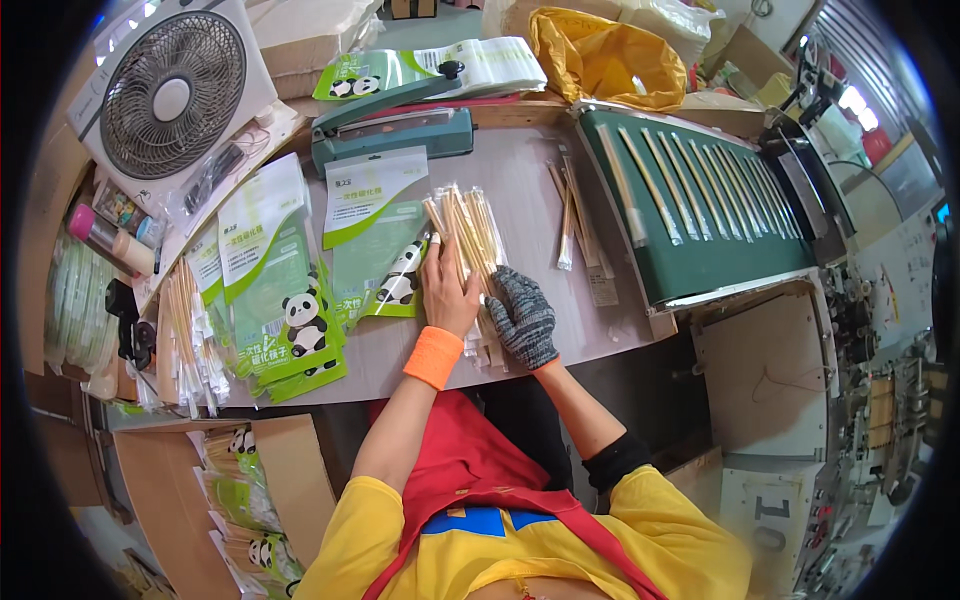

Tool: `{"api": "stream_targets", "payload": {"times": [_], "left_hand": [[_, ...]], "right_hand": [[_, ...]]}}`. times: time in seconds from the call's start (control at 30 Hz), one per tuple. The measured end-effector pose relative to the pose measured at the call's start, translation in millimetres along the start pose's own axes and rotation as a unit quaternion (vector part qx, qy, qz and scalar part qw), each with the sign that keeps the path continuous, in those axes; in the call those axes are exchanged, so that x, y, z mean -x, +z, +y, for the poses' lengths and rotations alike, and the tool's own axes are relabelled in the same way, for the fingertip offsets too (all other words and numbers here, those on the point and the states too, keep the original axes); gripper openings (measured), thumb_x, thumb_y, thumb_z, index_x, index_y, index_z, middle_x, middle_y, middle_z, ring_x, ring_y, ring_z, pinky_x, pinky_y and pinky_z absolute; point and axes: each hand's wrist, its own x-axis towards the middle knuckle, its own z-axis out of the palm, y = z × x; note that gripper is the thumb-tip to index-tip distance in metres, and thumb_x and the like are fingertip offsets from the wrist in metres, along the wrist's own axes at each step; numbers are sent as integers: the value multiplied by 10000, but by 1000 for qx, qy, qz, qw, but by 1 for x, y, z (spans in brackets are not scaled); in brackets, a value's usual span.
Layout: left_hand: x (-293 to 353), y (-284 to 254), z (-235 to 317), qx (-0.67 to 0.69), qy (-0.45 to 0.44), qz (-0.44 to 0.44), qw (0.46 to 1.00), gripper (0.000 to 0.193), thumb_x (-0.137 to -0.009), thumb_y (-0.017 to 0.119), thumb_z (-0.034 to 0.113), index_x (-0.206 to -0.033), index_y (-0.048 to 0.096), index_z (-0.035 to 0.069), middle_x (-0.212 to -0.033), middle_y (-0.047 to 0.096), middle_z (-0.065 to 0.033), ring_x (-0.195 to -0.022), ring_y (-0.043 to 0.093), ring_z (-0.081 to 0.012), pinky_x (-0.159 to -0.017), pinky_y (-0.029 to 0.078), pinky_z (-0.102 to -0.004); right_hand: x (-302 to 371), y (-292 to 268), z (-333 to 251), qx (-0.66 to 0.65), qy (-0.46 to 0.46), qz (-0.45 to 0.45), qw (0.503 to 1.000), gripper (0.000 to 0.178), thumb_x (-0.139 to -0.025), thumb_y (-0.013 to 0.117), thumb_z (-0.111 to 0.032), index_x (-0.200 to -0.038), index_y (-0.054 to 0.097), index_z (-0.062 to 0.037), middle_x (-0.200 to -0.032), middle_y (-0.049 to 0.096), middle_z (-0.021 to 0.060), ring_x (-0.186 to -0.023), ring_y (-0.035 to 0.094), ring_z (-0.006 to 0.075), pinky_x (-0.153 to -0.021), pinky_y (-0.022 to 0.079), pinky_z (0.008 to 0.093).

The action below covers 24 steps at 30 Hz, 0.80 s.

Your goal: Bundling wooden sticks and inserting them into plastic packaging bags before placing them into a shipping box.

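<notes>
A bundle of plastic-wrapped chopsticks (pixel 468 222) lies on the table in front of me, its far ends fanned a little. My left hand (pixel 449 288), bare with an orange wristband, is closed round its left side. From the right, my right hand (pixel 523 318), in a grey knitted glove, presses against the same bundle, fingers bent. Part of the bundle is hidden under both hands. Just left of it lies a flat green-and-white panda pouch (pixel 375 215). Further left is a stack of similar pouches (pixel 270 270).
Wrapped chopsticks lie in a row on a green conveyor belt (pixel 665 265) at right. A few loose chopsticks (pixel 570 210) lie nearer. Behind stand a teal bag sealer (pixel 395 140) and an orange sack (pixel 610 75). A fan (pixel 175 97) stands far left; a cardboard box (pixel 165 500) sits lower left.
</notes>
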Motion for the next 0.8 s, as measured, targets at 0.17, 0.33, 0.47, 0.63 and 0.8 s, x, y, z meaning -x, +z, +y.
{"api": "stream_targets", "payload": {"times": [0.17,0.33,0.47,0.63,0.8], "left_hand": [[2,2,-11,6,-40,11,999,565,-845,582,175,-1367,406,52,-1378,356,-253,-1271,357,-410,-1049,319,-429],[1,-2,-6,48,-55,-11,997,530,-856,579,182,-1347,433,44,-1345,414,-245,-1238,415,-397,-1026,357,-410],[1,-4,-6,38,-44,-2,998,519,-853,584,180,-1335,447,44,-1325,444,-232,-1225,433,-393,-1017,367,-408],[1,-4,-5,44,-45,-3,998,514,-851,587,172,-1330,452,43,-1319,458,-215,-1228,433,-385,-1015,369,-406],[0,-4,-4,46,-46,1,998,513,-849,592,169,-1324,455,34,-1310,467,-204,-1227,437,-371,-1016,369,-401]], "right_hand": [[-1,-1,-4,0,-6,4,1000,372,-813,645,-185,-1155,600,-44,-1167,608,158,-1065,578,327,-924,455,404],[-1,-1,-3,3,-6,7,1000,354,-809,645,-144,-1147,611,-43,-1168,613,151,-1066,584,319,-924,461,392],[0,0,-2,5,-10,6,1000,366,-814,641,-191,-1147,597,-47,-1159,608,163,-1059,577,332,-923,452,415],[-1,0,-3,5,-10,6,1000,358,-814,640,-185,-1143,603,-48,-1158,609,163,-1060,577,331,-925,452,416],[-1,0,-2,7,-9,6,1000,357,-811,642,-174,-1143,604,-49,-1163,608,164,-1057,579,331,-922,453,417]]}}
